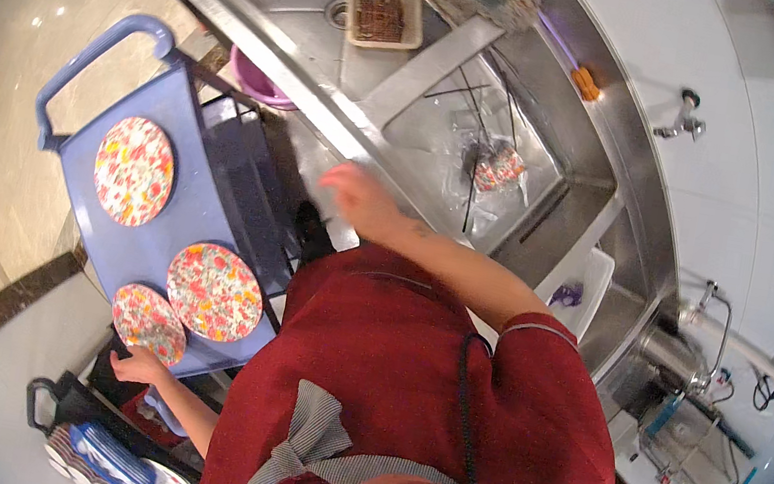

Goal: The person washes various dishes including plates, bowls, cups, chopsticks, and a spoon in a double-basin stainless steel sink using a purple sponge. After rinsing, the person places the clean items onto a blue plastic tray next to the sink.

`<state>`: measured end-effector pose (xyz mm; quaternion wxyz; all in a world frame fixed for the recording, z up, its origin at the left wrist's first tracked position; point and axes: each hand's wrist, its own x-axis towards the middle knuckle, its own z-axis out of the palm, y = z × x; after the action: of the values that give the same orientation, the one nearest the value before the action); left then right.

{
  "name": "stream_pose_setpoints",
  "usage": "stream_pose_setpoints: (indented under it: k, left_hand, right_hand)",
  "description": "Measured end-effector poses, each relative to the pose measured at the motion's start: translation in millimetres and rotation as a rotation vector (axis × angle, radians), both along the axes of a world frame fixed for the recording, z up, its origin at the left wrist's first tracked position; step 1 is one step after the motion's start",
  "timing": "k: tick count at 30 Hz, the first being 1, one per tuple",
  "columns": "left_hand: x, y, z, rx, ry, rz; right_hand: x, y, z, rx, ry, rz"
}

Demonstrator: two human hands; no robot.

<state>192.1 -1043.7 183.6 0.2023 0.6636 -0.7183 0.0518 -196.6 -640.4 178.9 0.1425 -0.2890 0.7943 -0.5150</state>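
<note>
My left hand (pixel 142 365) is at the near rim of a round floral-patterned plate (pixel 146 322). Whether its fingers grip that rim I cannot tell. Beside it lies a larger-looking floral plate (pixel 216 292), and a third floral plate (pixel 134 171) sits farther along. All three are on the blue top of a utility cart (pixel 87 194). My right hand (pixel 362 200), blurred and loosely bent, holds nothing. It is over the gap between the cart and the front edge of a stainless steel sink (pixel 346 118).
One basin holds a cream plastic basket (pixel 380 47) with brown contents. Another holds dark sticks and a clear plastic bag (pixel 497 172) with patterned pieces inside. A purple basin (pixel 260 81) stands under the sink edge. A black handled container (pixel 96 397) is at lower left.
</note>
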Motion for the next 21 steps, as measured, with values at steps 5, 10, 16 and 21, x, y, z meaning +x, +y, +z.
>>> stream_pose_setpoints:
  k: [5, 10, 16, 21]
  left_hand:
    - [-178.0, 52.4, 47.5, -0.014, 0.128, -0.685]
    - [-369.5, 221.5, 62.5, 0.377, 0.236, -1.406]
    - [-469.6, 450.3, 0.7, 0.832, -0.036, -2.244]
    - [-504.8, 576.4, -105.9, 0.657, -0.605, -2.43]
  right_hand:
    - [-57.6, 183.7, -58.3, 0.228, -0.083, -0.769]
    - [-69.8, 341.7, -123.1, 0.709, -0.105, -0.87]
    - [-85.1, 401.5, -174.1, 0.811, -0.178, -0.609]
    - [-92.2, 404.9, -202.5, 0.613, -0.283, -0.539]
